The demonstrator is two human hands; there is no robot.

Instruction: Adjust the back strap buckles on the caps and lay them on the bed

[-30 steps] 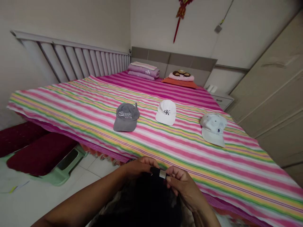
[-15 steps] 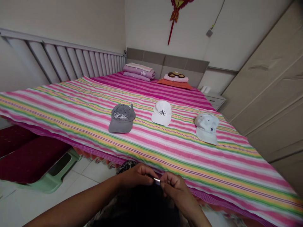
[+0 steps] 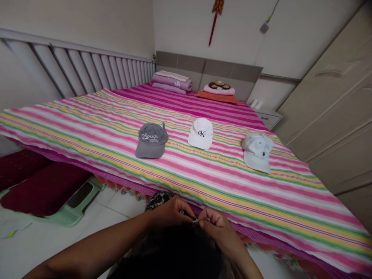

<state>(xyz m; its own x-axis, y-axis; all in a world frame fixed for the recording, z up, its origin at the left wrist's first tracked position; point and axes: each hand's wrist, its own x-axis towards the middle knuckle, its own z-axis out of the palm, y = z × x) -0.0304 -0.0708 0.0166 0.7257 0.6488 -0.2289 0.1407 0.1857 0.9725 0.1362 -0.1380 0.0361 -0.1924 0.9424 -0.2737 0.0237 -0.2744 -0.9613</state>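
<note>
Both my hands meet low in the view over a black cap (image 3: 174,252) held against my lap. My left hand (image 3: 167,211) and my right hand (image 3: 216,226) are closed, fingertips pinching the cap's strap at a small silver buckle (image 3: 194,221) between them. On the striped bed (image 3: 87,128) ahead lie three caps in a row: a grey cap (image 3: 151,139) at the left, a white cap (image 3: 200,133) in the middle, a pale white cap (image 3: 257,152) at the right. Neither hand touches them.
Folded purple bedding (image 3: 173,81) and a pink pillow with a brown toy (image 3: 219,88) lie at the headboard. Dark red cushions on a green stool (image 3: 46,190) stand at the left on the tiled floor. A wardrobe (image 3: 334,112) and a nightstand (image 3: 269,116) are at the right.
My hands have sunk a little and drawn closer together on the buckle. More of the strap is hidden between my fingers. The caps on the bed have not moved.
</note>
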